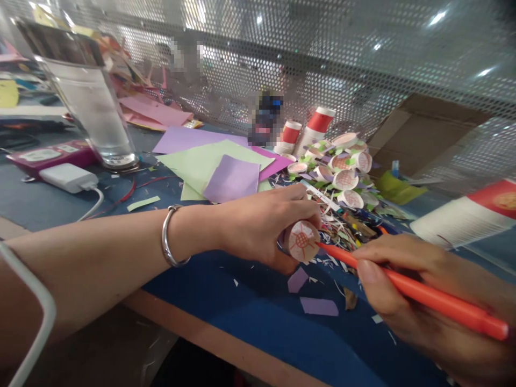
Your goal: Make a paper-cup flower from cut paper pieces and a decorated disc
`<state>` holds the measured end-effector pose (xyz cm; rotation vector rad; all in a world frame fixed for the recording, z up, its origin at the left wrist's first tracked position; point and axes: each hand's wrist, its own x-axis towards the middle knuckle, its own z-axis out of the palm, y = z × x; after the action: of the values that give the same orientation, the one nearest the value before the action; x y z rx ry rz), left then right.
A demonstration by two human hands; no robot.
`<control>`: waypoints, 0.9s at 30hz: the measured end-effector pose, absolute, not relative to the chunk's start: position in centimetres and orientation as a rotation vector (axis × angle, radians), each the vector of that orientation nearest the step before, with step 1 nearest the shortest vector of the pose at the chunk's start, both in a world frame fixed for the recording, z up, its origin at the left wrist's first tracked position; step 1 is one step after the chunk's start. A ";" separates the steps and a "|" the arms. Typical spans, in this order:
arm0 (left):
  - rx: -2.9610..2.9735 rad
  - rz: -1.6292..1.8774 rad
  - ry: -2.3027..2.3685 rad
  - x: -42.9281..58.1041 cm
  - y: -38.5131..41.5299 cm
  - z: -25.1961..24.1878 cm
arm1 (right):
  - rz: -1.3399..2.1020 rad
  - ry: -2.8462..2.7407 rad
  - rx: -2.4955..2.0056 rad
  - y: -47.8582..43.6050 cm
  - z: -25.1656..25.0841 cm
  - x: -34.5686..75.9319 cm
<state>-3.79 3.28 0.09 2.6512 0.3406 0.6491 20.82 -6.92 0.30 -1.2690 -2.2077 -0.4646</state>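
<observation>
My left hand, with a silver bangle on the wrist, is closed around a small paper cup piece. Its round white end faces me and carries a red grid drawing with lines running out to the rim. My right hand grips an orange-red felt-tip pen, its tip at the right edge of the drawn circle. Behind my hands is a pile of similar cut cup pieces with red patterns and green and purple paper bits.
Stacked paper cups lie at the right; more cup stacks stand by the perforated metal screen. Coloured paper sheets, a glass of water and a white charger are further left. Purple scraps litter the blue table.
</observation>
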 end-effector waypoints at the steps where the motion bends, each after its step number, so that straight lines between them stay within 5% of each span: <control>1: 2.649 0.658 0.347 -3.8 3.3 0.1 | -0.479 -2.293 -1.232 -6.9 0.3 20.7; 27: 2.729 0.792 0.317 -3.9 2.8 0.4 | -0.589 -2.194 -1.070 -7.7 0.3 18.7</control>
<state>-3.92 2.82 0.42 2.7285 0.3167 0.7920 18.66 -7.69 0.29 -1.0695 -2.1938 -0.5887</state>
